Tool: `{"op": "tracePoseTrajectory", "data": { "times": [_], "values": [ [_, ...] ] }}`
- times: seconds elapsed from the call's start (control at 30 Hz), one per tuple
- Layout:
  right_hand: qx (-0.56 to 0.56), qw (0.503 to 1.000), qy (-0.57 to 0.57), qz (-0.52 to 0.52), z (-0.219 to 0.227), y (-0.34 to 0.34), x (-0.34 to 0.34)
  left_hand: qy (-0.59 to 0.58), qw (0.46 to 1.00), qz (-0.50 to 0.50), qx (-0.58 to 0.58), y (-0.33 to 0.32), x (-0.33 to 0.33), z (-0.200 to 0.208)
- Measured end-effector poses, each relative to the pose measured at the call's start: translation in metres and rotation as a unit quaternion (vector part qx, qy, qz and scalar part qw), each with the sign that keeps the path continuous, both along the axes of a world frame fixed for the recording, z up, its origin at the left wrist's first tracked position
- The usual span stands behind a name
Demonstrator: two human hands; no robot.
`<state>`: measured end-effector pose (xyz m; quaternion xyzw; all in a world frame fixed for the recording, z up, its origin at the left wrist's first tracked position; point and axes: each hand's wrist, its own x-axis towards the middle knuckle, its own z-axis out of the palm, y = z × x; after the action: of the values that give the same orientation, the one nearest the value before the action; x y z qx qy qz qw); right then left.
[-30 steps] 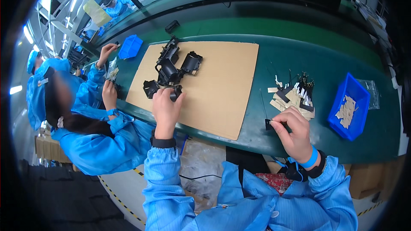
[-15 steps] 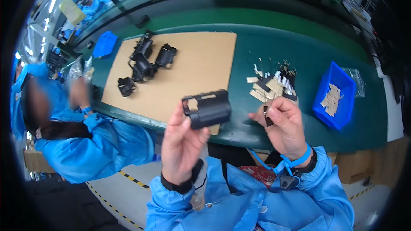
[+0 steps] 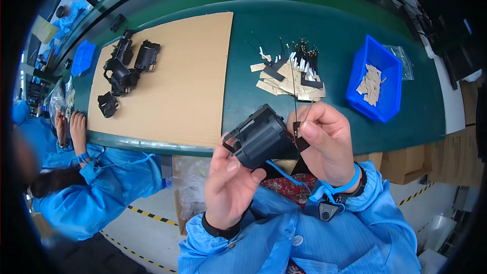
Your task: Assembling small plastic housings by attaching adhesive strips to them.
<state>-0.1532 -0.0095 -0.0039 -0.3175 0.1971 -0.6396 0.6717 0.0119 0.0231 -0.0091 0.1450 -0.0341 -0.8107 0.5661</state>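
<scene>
Green worktop (image 3: 324, 28) backs a black plastic housing (image 3: 265, 138). Left hand (image 3: 228, 185) holds it, seemingly steadying; right hand (image 3: 329, 144) pinches a wired black tab (image 3: 302, 144) alongside.

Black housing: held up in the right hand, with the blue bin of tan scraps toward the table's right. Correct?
Not the right hand: the head view shows the black housing in the left hand. The blue bin of tan scraps is as stated.

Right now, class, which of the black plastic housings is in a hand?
The black housing held up in the left hand; the loose housings on the cardboard sheet are untouched by any hand.
</scene>
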Motion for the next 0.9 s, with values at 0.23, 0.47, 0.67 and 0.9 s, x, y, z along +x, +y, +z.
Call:
{"op": "tracePoseTrajectory", "data": {
  "times": [0.23,0.47,0.67,0.9],
  "values": [
    [0.027,0.997,0.068,0.028,0.002,-0.001,0.001,-0.269,0.960,0.066,-0.049,0.004,-0.009,0.006],
    [-0.159,0.880,0.440,-0.077,0.007,-0.005,-0.005,-0.278,0.957,0.077,-0.020,0.000,-0.012,0.007],
    [-0.195,0.850,0.484,-0.072,0.007,-0.002,-0.001,-0.314,0.944,0.078,-0.062,-0.004,-0.018,-0.007],
    [-0.226,0.808,0.533,-0.107,0.008,0.004,0.005,-0.356,0.922,0.133,-0.072,-0.001,-0.023,-0.013]
  ]
}}
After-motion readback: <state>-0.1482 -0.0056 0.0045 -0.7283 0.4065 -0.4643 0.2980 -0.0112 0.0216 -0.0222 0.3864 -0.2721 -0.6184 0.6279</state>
